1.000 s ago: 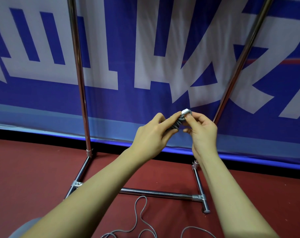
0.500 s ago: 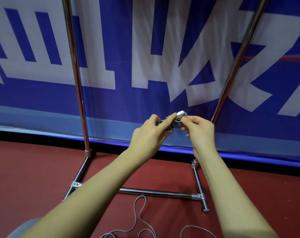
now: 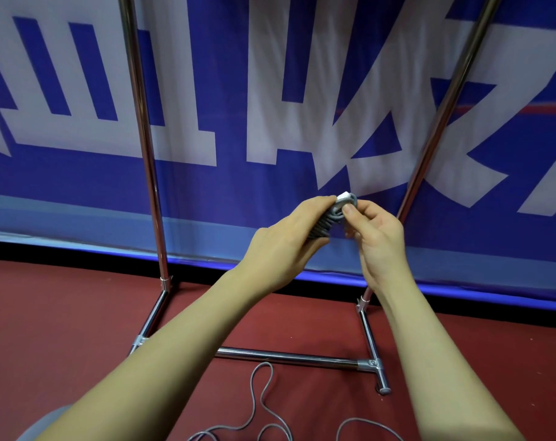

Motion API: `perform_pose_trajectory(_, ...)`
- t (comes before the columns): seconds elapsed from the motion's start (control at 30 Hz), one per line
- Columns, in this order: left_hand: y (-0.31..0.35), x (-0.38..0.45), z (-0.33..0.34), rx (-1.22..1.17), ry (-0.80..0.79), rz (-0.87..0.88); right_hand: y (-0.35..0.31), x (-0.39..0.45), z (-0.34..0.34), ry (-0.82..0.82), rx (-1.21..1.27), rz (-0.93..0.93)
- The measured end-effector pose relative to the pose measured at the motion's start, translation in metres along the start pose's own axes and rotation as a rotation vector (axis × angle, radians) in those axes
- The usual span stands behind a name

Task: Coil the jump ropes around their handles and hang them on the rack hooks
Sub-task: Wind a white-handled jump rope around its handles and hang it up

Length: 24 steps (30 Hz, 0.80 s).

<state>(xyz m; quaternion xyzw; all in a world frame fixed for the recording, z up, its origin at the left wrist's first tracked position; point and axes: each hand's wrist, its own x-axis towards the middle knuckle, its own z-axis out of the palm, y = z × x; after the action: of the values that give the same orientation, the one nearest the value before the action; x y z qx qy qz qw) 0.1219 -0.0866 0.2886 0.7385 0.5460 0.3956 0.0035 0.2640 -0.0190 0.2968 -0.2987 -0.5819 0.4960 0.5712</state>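
A grey jump rope is wound in tight turns around its handles, forming a coiled bundle (image 3: 327, 220) with a white handle tip at its upper end. My left hand (image 3: 283, 249) grips the bundle from the left and below. My right hand (image 3: 374, 237) pinches the top of the bundle near the white tip with thumb and fingers. Both hands hold it in mid-air between the two uprights of the chrome rack (image 3: 144, 160). The rack's hooks lie above the frame, out of sight. A second grey rope (image 3: 260, 405) lies loose on the floor.
The rack's right upright (image 3: 436, 132) slants up to the right. Its base bar (image 3: 289, 358) and right foot (image 3: 377, 364) rest on the red floor. A blue and white banner (image 3: 270, 90) hangs close behind. A grey rounded object (image 3: 44, 423) shows at bottom left.
Both hands have shifted slightly right with the bundle. It has tilted up more steeply, and my right thumb now pinches near its white tip.
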Motion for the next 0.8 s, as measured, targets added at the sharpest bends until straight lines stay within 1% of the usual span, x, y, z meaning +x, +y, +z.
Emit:
perform_pose_trajectory(0.1, 0.0, -0.001, 0.003, 0.058, 0.039, 0.063, -0.001, -0.002, 0.0, -0.037, -0.042, -0.037)
perform_pose_trajectory(0.17, -0.002, 0.0, 0.005, 0.067, 0.033, 0.046, -0.002, -0.003, -0.002, -0.043, -0.085, -0.056)
perform_pose_trajectory(0.33, 0.001, 0.0, 0.014, 0.062, 0.031, -0.004, -0.001, -0.003, 0.001, 0.035, -0.323, -0.142)
perform_pose_trajectory(0.4, 0.001, 0.0, 0.016, 0.064, 0.069, 0.012, -0.001, -0.003, 0.003, 0.051, -0.327, -0.14)
perform_pose_trajectory(0.47, -0.001, 0.001, 0.016, 0.084, 0.12, 0.028, -0.002, -0.003, 0.003, 0.052, -0.279, -0.103)
perform_pose_trajectory(0.57, -0.005, 0.0, 0.018, 0.098, 0.149, 0.052, -0.004, -0.003, 0.002, 0.035, -0.178, -0.048)
perform_pose_trajectory(0.73, -0.005, 0.001, 0.018, 0.031, 0.198, 0.011, -0.006, -0.002, -0.001, -0.094, 0.127, 0.06)
perform_pose_trajectory(0.8, -0.007, 0.002, 0.017, 0.023, 0.203, 0.002, -0.003, -0.001, -0.004, -0.143, 0.204, 0.089)
